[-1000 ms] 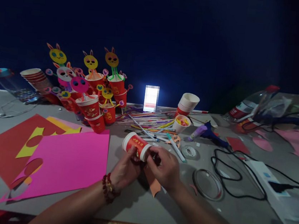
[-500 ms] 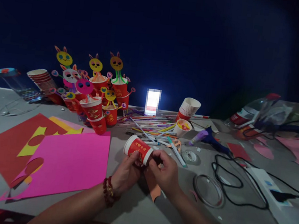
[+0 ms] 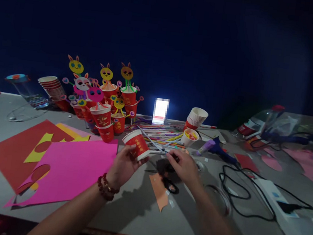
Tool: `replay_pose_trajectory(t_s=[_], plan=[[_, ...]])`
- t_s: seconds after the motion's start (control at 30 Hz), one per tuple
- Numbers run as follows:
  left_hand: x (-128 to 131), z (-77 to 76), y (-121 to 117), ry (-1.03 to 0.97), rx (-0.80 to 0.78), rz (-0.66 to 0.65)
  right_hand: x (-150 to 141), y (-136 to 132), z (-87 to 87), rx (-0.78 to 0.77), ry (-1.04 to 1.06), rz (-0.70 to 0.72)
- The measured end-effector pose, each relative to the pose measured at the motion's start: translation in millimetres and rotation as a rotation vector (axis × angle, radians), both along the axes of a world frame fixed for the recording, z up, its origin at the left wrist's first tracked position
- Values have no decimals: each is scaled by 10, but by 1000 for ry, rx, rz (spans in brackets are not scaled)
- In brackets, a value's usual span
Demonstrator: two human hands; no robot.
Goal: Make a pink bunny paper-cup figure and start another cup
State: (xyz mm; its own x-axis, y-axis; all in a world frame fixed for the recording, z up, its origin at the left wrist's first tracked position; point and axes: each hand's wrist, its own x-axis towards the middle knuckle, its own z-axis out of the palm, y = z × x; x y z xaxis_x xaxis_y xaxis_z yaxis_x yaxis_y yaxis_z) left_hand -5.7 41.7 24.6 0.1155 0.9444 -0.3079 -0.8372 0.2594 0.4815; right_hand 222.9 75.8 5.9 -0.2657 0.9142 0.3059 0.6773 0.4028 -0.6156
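Observation:
My left hand is wrapped round a red paper cup with gold characters. The cup is tilted, its mouth end toward the upper left. My right hand has its fingers curled in a pinch at the near edge of a pile of pens and coloured sticks. A pale pen ends at those fingertips; whether they grip it I cannot make out. Below this hand lie black-handled scissors, beside an orange paper scrap.
Red cups with paper rabbit figures stand at left behind a pink sheet. Stacked cups and a small cup of coloured bits stand beyond my right hand. A black cord and a power strip lie at right.
My left hand has carried the cup left and slightly up. My right hand has left the cup's base and moved right, toward the pens. The scissors now show beneath it.

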Motion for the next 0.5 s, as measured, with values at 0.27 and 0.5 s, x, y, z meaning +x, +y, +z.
replay_pose_trajectory(t_s=[0.27, 0.5], plan=[[-275, -102, -179, 144, 65, -344, 500, -13, 325, 129, 167, -282], [-301, -430, -221, 135, 96, -399, 206, -283, -2, -54, -394, 193]])
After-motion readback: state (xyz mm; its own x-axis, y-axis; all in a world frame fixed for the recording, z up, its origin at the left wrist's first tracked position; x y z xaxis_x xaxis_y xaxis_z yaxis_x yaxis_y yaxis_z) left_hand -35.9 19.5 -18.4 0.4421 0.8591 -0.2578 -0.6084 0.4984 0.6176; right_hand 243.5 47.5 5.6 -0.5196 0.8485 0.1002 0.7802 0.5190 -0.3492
